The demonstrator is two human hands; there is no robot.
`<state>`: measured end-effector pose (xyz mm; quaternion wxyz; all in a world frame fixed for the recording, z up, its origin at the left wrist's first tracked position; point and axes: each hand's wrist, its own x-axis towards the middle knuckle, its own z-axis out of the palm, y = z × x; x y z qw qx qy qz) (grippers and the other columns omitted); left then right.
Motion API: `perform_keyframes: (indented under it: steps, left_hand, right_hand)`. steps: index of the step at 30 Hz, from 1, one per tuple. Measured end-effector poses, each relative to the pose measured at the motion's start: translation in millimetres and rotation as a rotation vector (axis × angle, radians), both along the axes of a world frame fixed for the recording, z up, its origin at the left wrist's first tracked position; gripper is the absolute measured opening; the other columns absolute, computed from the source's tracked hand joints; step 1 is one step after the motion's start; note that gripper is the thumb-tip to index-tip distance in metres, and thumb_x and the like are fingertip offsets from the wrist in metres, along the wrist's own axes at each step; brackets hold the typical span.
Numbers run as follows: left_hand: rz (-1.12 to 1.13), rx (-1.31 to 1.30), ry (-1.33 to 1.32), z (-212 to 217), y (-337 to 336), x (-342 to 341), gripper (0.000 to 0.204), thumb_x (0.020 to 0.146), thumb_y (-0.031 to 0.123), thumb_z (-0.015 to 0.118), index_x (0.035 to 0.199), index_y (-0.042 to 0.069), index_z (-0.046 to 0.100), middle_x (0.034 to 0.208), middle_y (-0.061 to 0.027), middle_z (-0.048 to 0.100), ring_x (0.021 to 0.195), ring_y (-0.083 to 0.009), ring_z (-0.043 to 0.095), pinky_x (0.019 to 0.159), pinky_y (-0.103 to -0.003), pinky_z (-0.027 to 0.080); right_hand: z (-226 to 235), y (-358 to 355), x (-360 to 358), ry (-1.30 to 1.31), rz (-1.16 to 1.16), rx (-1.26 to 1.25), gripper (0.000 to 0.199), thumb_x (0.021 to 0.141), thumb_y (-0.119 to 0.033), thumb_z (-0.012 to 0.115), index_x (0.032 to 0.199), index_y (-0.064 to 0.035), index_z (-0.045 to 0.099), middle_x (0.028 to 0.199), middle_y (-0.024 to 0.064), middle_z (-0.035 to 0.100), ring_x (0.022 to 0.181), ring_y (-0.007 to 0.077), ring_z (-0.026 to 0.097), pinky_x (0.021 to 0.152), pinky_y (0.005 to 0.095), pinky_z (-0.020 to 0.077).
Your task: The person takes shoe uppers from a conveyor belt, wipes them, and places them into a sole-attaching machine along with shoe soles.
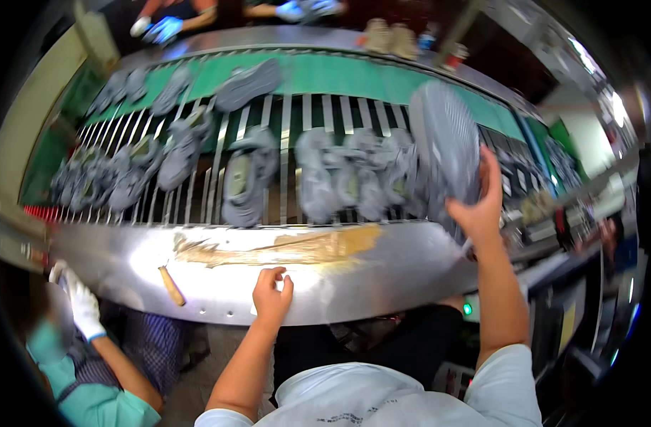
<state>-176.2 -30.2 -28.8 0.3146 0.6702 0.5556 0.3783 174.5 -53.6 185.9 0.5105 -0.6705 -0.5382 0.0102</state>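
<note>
My right hand [483, 203] grips a grey shoe [443, 142], raised at the right above the roller rack, its ribbed sole showing. The thumb lies on the near side and the fingers reach up along the right edge. Over the front part of a steel ledge [126, 281] is my left hand [272, 295], its fingers curled in. A small pale bit shows beside that hand, too blurred to name. A tool with a wooden handle [172, 286] lies on the ledge to its left. Brown tape-like film [268, 249] covers the ledge's middle.
Several grey shoes [246, 178] rest on the metal rollers [286, 164] behind the ledge. Beyond them runs a green belt [340, 75] with more shoes. Across it are workers' gloved hands [165, 28]. A co-worker's white-gloved hand [82, 302] is at the left. Tan shoes [389, 39] stand at the back.
</note>
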Motion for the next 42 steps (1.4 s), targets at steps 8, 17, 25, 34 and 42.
perform_keyframes:
  steps: [8,17,25,34,42]
  left_hand:
    - [0.35,-0.014,0.132,-45,44,28,0.056,0.08,0.027,0.069,0.123,-0.001,0.047,0.115,-0.0183,0.053,0.105,-0.0322,0.051,0.096,-0.038,0.037]
    - [0.197,0.326,0.62,-51,179,15,0.019,0.078,0.013,0.063,0.089,-0.002,0.06,0.079,-0.0174,0.063,0.07,-0.0312,0.059,0.067,-0.04,0.049]
    - [-0.095,0.354,0.383,5,19,74,0.022,0.078,0.013,0.06,0.09,-0.004,0.064,0.082,-0.0161,0.067,0.074,-0.0257,0.063,0.071,-0.036,0.051]
    - [-0.348,-0.317,0.29,-25,-72,96,0.022,0.088,0.016,0.053,0.094,-0.004,0.062,0.086,-0.0146,0.065,0.068,-0.0211,0.061,0.058,-0.029,0.049]
    - [-1.015,-0.365,0.062,-54,-201,254,0.011,0.078,-0.001,0.059,0.087,-0.001,0.065,0.077,-0.0064,0.065,0.07,-0.011,0.061,0.059,-0.026,0.047]
  right_hand:
    - [-9,-480,-26,0.364,-0.476,0.01,0.111,0.042,-0.011,0.083,0.14,-0.0034,0.031,0.121,0.0086,0.048,0.113,0.0208,0.047,0.1,0.0332,0.0323]
    - [5,-740,-53,0.002,-1.595,0.351,0.082,0.054,-0.007,0.063,0.132,-0.007,0.043,0.099,0.0056,0.054,0.088,0.0197,0.054,0.082,0.0326,0.0419]
    - [50,-878,128,-0.011,-2.078,-0.157,0.074,0.057,-0.03,0.07,0.127,-0.014,0.05,0.115,0.0224,0.057,0.107,0.0368,0.056,0.089,0.0422,0.0451]
    - [29,-878,260,0.602,-1.978,-0.784,0.077,0.059,-0.033,0.071,0.132,-0.0204,0.048,0.127,0.0151,0.053,0.116,0.0304,0.054,0.093,0.0426,0.0467]
    - [-14,-862,189,0.064,-1.907,-0.772,0.058,0.076,-0.042,0.065,0.117,-0.0013,0.059,0.124,0.0224,0.053,0.116,0.0343,0.051,0.098,0.0439,0.0396]
